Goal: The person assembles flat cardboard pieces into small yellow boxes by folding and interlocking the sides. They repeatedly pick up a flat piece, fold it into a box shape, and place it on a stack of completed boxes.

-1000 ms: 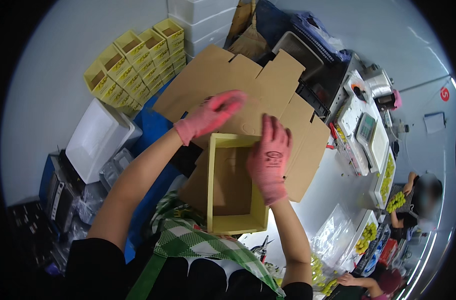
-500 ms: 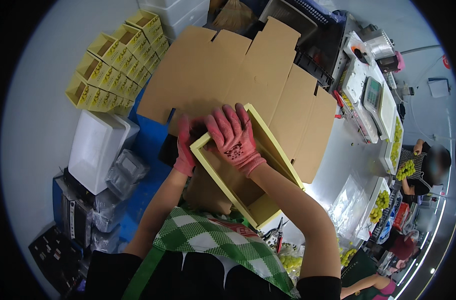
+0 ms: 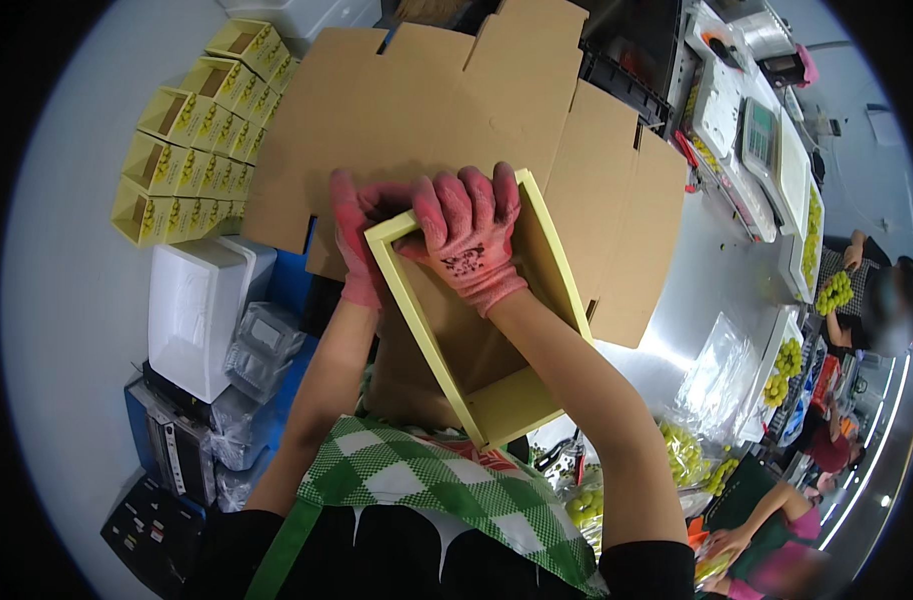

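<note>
In front of my apron I hold a yellow cardboard box (image 3: 429, 340), its open side up and its inside brown. My right hand (image 3: 471, 235), in a pink glove, reaches into the far end, with its fingers curled over the far rim. My left hand (image 3: 362, 235), also gloved, grips the outside of the far left corner; part of its fingers is hidden behind the wall. Beyond the box lies a large flattened brown cardboard sheet (image 3: 417, 120).
Yellow boxes (image 3: 192, 160) stand stacked at the far left, above a white foam box (image 3: 192, 310). On the right are a metal table (image 3: 677, 290), a scale (image 3: 762, 140), a clear plastic bag (image 3: 717, 370) and green grapes (image 3: 782, 370). Co-workers stand at the right.
The box and both hands have shifted slightly left and away from me, and the box has turned a little more upright in view. My left thumb side has opened outward.
</note>
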Demonstrator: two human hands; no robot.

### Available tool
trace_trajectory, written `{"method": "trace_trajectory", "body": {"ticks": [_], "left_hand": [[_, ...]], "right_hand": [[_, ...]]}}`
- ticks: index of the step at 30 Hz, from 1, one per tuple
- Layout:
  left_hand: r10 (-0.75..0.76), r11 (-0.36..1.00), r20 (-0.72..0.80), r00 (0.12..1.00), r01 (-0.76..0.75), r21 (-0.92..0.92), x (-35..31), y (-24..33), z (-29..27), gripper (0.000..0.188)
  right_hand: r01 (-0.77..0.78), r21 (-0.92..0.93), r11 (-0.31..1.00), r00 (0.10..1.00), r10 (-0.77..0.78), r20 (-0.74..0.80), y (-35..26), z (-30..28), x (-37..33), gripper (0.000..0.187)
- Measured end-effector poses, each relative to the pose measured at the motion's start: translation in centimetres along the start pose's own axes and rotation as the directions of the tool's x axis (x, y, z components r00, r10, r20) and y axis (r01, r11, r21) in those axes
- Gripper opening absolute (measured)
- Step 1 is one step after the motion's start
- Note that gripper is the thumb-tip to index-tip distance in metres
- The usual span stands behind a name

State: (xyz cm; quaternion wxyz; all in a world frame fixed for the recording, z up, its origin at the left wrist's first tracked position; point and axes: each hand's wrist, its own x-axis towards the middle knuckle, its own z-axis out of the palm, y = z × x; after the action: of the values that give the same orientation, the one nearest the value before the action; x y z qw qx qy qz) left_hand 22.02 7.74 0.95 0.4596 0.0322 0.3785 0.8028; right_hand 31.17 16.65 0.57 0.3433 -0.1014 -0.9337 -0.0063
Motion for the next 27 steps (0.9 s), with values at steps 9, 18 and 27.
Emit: {"method": "trace_trajectory", "body": {"ticks": [9, 18, 27], "left_hand": [[0.014, 0.999, -0.231, 0.973, -0.021, -0.027, 1.8, -1.1, -1.1, 0.079], [0.558, 0.788, -0.151, 0.816, -0.463, 0.406, -1.4, 2.4, -5.0, 0.058], [0.430, 0.818, 0.039, 0.902, -0.408, 0.407, -3.8, -2.6, -1.5, 0.060]], "right_hand": [[-0.123, -0.015, 0.992, 0.986, 0.124, 0.110, -1.1, -1.3, 0.9, 0.083], [-0.456, 0.881, 0.123, 0.795, 0.502, 0.341, 9.4, -11.5, 2.7, 0.053], [-0.262, 0.366, -0.893, 0.452, 0.221, 0.864, 1.5, -7.3, 1.2, 0.066]]}}
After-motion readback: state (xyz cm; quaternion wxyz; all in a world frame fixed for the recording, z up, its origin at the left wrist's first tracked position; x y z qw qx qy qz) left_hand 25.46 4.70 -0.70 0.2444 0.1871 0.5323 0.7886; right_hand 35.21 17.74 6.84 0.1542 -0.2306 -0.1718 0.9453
